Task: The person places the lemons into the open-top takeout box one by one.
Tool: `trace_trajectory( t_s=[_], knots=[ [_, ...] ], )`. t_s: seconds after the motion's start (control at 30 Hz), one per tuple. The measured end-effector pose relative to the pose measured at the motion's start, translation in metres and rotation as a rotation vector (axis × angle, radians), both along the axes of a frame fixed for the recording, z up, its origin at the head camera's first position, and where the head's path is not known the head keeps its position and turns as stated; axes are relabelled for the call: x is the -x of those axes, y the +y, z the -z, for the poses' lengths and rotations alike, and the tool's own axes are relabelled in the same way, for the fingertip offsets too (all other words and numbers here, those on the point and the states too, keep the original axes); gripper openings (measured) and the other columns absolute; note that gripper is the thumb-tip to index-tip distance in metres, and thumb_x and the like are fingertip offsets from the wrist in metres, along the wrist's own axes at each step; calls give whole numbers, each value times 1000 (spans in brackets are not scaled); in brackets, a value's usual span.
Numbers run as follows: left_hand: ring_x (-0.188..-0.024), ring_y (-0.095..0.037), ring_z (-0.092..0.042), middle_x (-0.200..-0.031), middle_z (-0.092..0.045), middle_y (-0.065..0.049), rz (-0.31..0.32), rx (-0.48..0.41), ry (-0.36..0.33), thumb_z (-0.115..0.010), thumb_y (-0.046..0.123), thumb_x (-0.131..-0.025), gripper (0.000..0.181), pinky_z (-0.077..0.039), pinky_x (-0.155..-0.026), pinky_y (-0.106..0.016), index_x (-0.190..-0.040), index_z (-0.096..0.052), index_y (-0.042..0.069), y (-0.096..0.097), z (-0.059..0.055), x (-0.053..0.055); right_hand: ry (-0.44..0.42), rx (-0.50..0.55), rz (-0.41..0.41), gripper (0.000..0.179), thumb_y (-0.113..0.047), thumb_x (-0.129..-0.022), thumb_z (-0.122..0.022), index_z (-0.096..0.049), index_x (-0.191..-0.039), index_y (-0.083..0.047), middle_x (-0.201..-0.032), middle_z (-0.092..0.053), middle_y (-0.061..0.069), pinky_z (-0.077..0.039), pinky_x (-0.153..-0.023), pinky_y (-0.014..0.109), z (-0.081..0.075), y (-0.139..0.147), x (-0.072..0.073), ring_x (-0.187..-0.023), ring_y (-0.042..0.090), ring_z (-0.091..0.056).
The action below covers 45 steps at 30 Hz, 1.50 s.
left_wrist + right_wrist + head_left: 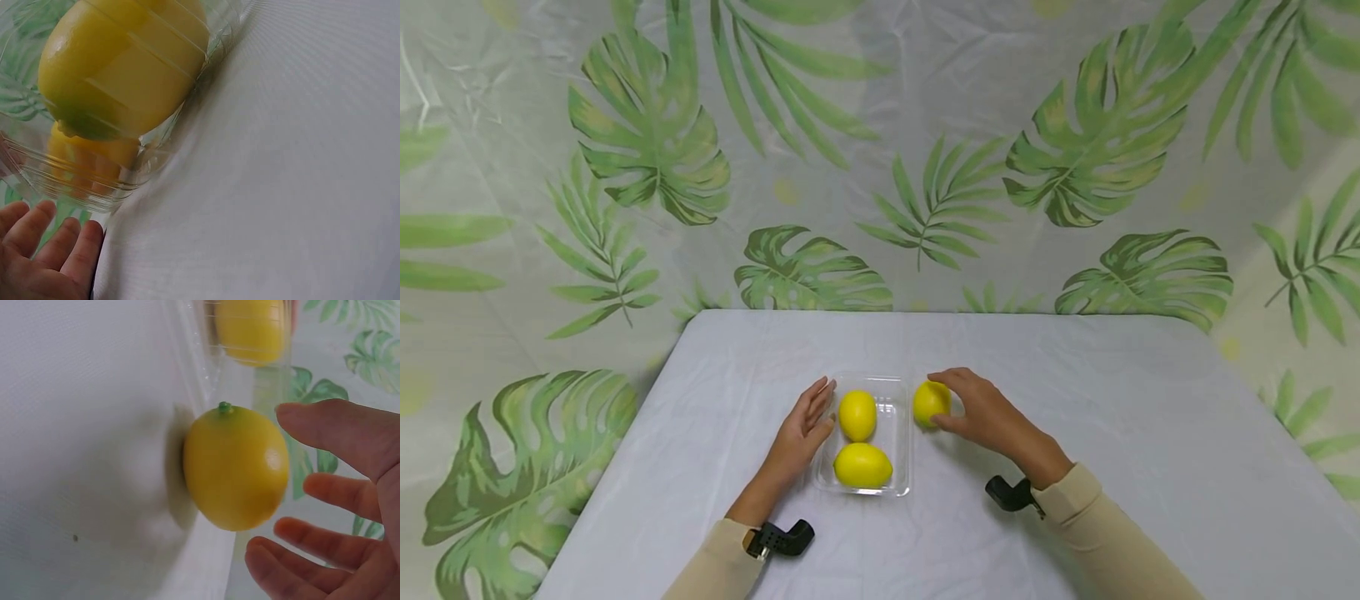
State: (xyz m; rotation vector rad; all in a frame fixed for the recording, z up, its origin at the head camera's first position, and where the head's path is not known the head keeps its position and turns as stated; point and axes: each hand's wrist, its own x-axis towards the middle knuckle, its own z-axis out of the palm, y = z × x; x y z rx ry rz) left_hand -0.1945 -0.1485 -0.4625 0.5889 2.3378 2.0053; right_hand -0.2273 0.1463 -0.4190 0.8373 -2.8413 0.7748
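Observation:
A clear plastic container [895, 433] stands on the table with two yellow lemons inside. The upright lemon [857, 415] is at its far end; the other lemon [862, 465] lies sideways at the near end. My left hand [797, 433] is at the container's left side, fingers extended close to its wall. Outside the right wall, a third lemon [236, 469] with a green stem tip rests on the table. Around it my right hand [981, 408] is spread, thumb on one side and fingers on the other. The right wrist view shows gaps between the fingers and this lemon.
A white cloth covers the table [1112, 400]. Behind it hangs a backdrop [947, 108] printed with green leaves. Each wrist carries a black camera, the left camera [786, 538] near the table's front and the right camera [1009, 493] beside the cuff.

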Motion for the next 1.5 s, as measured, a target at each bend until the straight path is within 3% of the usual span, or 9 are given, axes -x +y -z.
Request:
trace_trajectory(
  t_s=[0.33, 0.97, 1.13, 1.3, 1.5],
  knots=[
    [-132, -29, -25, -145, -26, -14, -4, 5, -5, -44, 2, -93, 56, -21, -106, -42, -143, -19, 9, -1, -2, 1, 18, 0, 2, 63, -33, -73, -74, -50, -127, -10, -123, -49, 6, -44, -92, 40, 6, -3, 3, -110, 23, -49],
    [-132, -29, -26, -144, -26, -17, 5, 21, -41, -44, 5, -94, 56, -21, -106, -43, -143, -18, 7, 0, -4, -1, -104, -34, 63, 71, -40, -74, -71, -44, -133, -12, -127, -47, 4, -45, -91, 37, 17, -12, 7, -107, 19, -49],
    [-132, -28, -27, -144, -27, -16, -2, 26, -38, -44, 6, -94, 55, -22, -106, -42, -143, -19, 13, 0, -3, -1, -113, -33, 70, 69, -39, -74, -71, -43, -133, -14, -131, -44, 5, -44, -91, 38, 16, -16, 8, -108, 20, -48],
    [-132, -29, -27, -144, -27, -17, 3, 27, -39, -44, 5, -94, 55, -22, -106, -43, -142, -19, 12, -1, -3, -1, -146, -38, 71, 68, -34, -75, -71, -43, -133, -15, -133, -43, 6, -43, -92, 40, 16, -17, 8, -110, 22, -47],
    [-132, -28, -27, -144, -28, -16, 0, 23, -39, -44, 5, -94, 55, -23, -106, -40, -142, -20, 13, 0, -2, -1, -122, -36, 51, 65, -28, -76, -72, -44, -132, -13, -133, -42, 9, -42, -93, 41, 18, -17, 9, -111, 24, -46]
  ],
)
